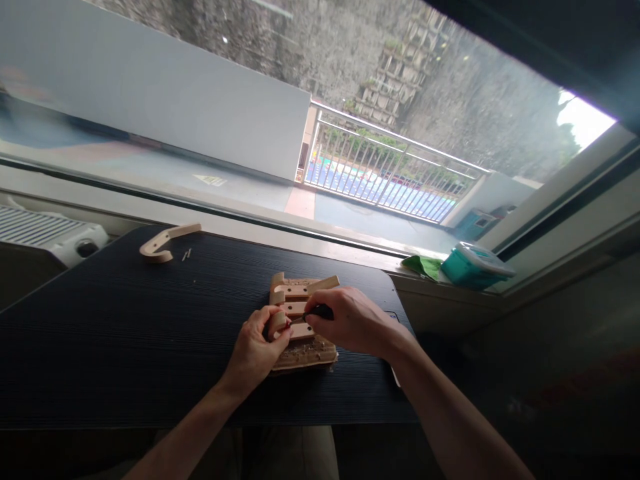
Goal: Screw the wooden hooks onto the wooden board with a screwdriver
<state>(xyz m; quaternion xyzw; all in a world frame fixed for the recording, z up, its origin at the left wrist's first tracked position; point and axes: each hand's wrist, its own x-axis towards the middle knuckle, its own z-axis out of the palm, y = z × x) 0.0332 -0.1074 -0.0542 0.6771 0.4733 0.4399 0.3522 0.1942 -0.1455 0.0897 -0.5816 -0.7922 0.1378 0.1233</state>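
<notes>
A wood board (307,358) with a rough, bark-like surface lies near the table's front edge. Several pale wooden hooks (295,291) with dark holes lie across it. My left hand (257,345) pinches the curved end of the nearest wooden hook (301,331) between thumb and fingers. In my right hand (357,319) is a black-handled screwdriver (320,311), its thin shaft pointing left toward that curved end. A small dark red spot shows by my left thumb; what it is, I cannot tell. The screwdriver's tip is hard to make out.
On the dark table (125,340), a loose wooden hook (170,240) lies at the far left beside small pale pins (187,255). A flat, pale-edged object (397,377) is partly under my right forearm. A teal box (475,265) and green cloth (423,267) occupy the windowsill.
</notes>
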